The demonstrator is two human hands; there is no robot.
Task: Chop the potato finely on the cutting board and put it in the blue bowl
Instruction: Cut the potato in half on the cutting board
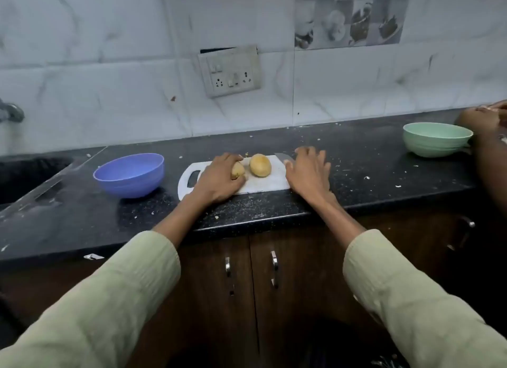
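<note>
Fingers (238, 166) of left hand (219, 178) curled round potato (238, 170) on board (263, 185), pinning it there. Fingers (315, 155) of right hand (310, 172) spread and straight, laid flat over knife (282, 157) at board's right end; only the blade tip visible, handle hidden underneath. Second potato (260, 165) lay whole between the hands, just beside the held one, apart from the blade. White board sat on black counter (370, 175), handle hole to the left. Blue bowl (129, 174) stood left of board, near, not touching. Green bowl (437, 139) stood far right by the wall, another person's hand (478, 119) just beside it. Pale green sleeves (109, 299) covered both forearms. Socket (230, 71) on tiled wall behind.
</note>
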